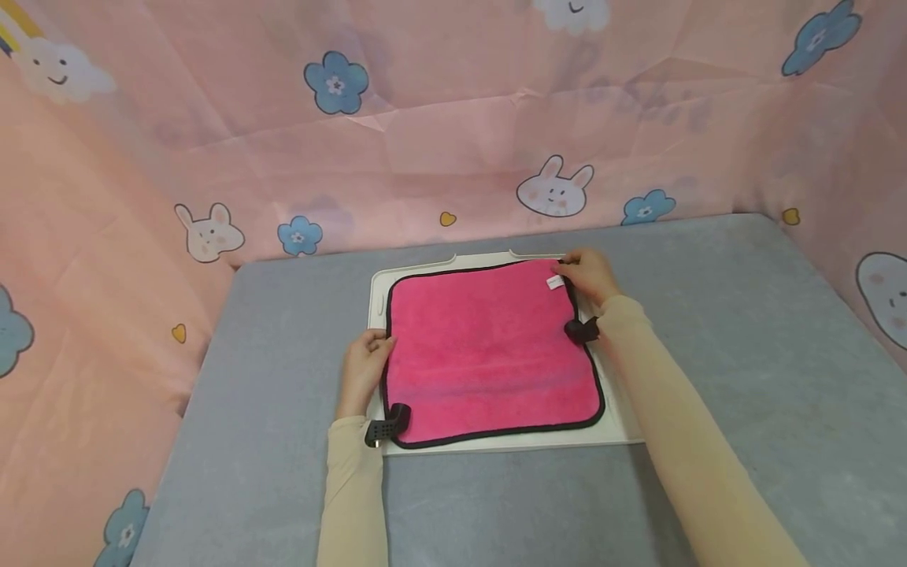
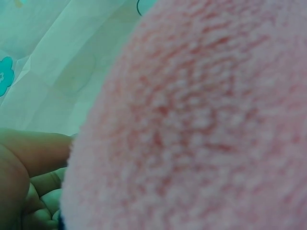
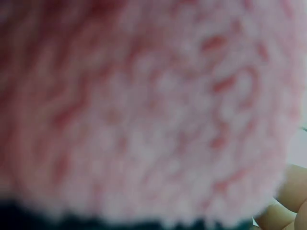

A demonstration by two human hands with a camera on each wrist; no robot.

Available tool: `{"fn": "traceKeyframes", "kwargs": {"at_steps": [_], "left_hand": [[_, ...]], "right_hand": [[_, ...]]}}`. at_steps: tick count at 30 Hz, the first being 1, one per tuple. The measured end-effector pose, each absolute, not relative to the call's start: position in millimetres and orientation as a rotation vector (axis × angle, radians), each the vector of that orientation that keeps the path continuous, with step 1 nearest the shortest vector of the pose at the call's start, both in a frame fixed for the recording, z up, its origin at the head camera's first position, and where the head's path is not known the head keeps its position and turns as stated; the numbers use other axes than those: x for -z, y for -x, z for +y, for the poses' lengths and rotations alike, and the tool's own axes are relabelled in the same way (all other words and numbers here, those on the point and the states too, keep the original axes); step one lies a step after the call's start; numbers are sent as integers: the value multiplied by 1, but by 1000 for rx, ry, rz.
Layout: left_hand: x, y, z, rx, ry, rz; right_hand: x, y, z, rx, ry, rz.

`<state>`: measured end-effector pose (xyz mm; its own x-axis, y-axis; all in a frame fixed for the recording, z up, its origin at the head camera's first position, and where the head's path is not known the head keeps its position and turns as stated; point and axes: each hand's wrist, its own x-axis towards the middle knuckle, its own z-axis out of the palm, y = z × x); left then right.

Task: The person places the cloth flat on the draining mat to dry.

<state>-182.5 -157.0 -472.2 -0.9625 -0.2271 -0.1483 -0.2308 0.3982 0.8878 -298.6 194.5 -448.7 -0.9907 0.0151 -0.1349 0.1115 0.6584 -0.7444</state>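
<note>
A pink fleecy cloth (image 1: 489,339) with black edging and a small white tag (image 1: 555,282) lies spread over a white board (image 1: 510,444). My left hand (image 1: 364,364) pinches the cloth's left edge about midway up. At the far right corner, beside the tag, my right hand (image 1: 590,273) pinches the edging between thumb and fingers. Blurred pink pile (image 2: 192,115) fills most of the left wrist view, with the left thumb (image 2: 38,148) at its border. In the right wrist view the pile (image 3: 144,110) covers nearly everything, and only a few fingers show at lower right.
The board rests on a grey table (image 1: 283,354), its far rim rising in two small notches. Behind and at both sides hangs a pink curtain (image 1: 439,142) printed with rabbits, clouds and blue flowers. Black wrist cameras (image 1: 583,331) overlap the cloth's edges.
</note>
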Motion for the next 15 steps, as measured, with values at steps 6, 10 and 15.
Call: {"fn": "traceKeyframes", "kwargs": {"at_steps": [6, 10, 15], "left_hand": [[472, 182, -157, -1657, 419, 2632], [471, 182, -157, -1670, 428, 2610], [472, 182, -156, -1668, 430, 2604]], "right_hand": [[446, 296, 194, 1392, -121, 2687], [445, 296, 194, 1442, -105, 2679], [445, 296, 196, 1442, -72, 2707]]}}
